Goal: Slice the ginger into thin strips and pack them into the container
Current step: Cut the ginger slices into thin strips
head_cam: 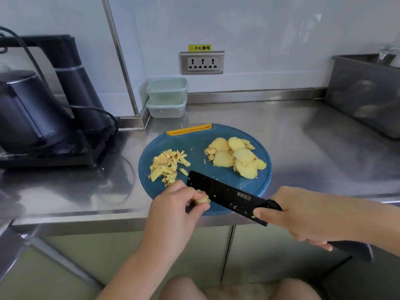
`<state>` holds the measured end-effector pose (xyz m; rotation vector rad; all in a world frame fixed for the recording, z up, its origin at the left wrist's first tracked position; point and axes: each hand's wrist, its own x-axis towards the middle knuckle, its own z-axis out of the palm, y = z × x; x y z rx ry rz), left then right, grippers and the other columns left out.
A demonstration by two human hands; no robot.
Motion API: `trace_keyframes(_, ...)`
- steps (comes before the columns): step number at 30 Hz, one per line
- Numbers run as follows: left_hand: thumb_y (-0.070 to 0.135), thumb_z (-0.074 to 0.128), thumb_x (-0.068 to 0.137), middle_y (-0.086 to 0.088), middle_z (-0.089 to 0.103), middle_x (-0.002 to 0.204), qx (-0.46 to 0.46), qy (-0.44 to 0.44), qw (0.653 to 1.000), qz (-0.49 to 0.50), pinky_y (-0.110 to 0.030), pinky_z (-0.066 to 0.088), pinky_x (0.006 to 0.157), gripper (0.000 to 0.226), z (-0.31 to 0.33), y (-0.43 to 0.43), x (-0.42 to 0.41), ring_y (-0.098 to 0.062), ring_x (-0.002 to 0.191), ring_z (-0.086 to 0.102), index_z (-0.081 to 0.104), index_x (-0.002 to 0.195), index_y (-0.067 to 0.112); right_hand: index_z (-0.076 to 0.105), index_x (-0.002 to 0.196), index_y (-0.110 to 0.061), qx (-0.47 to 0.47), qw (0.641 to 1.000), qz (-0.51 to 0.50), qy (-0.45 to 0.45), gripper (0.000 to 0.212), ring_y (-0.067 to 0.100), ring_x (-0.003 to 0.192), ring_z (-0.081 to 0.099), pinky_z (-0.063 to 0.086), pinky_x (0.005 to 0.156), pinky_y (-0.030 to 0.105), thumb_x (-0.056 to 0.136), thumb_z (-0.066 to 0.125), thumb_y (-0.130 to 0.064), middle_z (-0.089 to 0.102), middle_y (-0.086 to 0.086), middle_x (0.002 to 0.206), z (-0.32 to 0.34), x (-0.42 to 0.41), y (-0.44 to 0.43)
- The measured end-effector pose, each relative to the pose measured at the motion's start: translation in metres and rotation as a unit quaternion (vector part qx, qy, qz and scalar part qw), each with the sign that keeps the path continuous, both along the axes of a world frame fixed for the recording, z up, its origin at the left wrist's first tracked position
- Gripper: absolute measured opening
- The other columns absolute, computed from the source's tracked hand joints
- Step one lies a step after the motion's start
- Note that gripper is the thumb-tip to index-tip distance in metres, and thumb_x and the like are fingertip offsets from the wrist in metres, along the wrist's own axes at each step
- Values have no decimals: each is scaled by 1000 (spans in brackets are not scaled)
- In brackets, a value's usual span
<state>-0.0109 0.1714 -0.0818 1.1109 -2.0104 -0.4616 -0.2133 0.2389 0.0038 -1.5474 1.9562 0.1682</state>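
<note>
Kettle [28,109], wall socket [202,63], steel tub [363,94]

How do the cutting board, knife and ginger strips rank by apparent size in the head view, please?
1. cutting board
2. knife, though it lies nearer the camera, which enlarges it
3. ginger strips

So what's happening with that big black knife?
A person is cutting ginger on a round blue cutting board. The left hand pinches a small ginger piece at the board's near edge, and the right hand grips a black knife with its blade beside that piece. A pile of cut strips lies on the board's left, round slices wait on its right. Two lidded containers stand stacked by the wall behind.
</note>
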Motion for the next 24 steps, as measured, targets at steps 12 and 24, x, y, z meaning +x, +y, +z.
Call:
trace_keyframes(12,20,82,69,14,59,77,-14,0,1000,20,-21,48,74,13,-2,3,0,-4,80,59,70,74,18,40,74,-11,24,978,-122,-169,40,16,32,34,40,40,24,97,48,-44,37,0,41,-27,2,6)
trace_keyframes(24,18,81,73,13,56,79,7,1,1000,25,-17,50,70,9,1,5,-2,-1,74,60,73,78,18,52,85,-21,-39,990,-38,-130,28,16,35,40,39,42,22,97,45,-45,45,2,49,-34,-13,14)
